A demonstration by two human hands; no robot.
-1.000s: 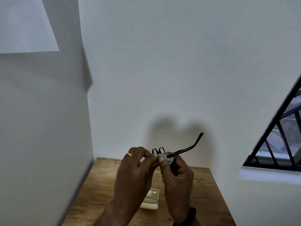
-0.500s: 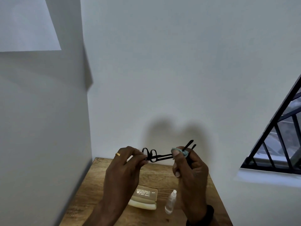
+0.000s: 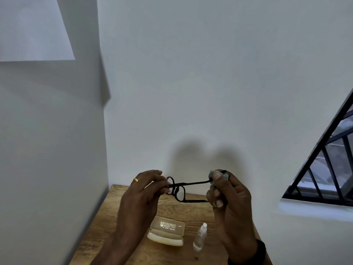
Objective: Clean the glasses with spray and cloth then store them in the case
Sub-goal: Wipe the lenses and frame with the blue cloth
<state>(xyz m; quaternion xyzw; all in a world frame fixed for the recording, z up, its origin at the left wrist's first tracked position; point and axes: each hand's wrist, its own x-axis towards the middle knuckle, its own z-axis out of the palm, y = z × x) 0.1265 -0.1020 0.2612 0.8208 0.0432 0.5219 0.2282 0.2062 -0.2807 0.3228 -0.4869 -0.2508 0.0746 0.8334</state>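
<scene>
Black-framed glasses [image 3: 179,190] are held in the air above the wooden table [image 3: 191,213], arms unfolded and pointing right. My left hand [image 3: 141,199], with a gold ring, pinches the frame at its left hinge. My right hand [image 3: 229,205] pinches a small light-blue cloth [image 3: 214,175] around the tip of the upper arm. The beige glasses case [image 3: 168,231] lies open on the table below, its lid up. A small clear spray bottle [image 3: 200,237] with a white cap stands just right of the case.
White walls close in on the left and behind the narrow table. A barred window [image 3: 330,165] with a white sill is at the right. The table's left edge runs along the wall.
My right hand has slid the cloth rightward along the arm to its tip. My hands have drawn apart, uncovering the case and the spray bottle. The glasses' second arm has swung lower.
</scene>
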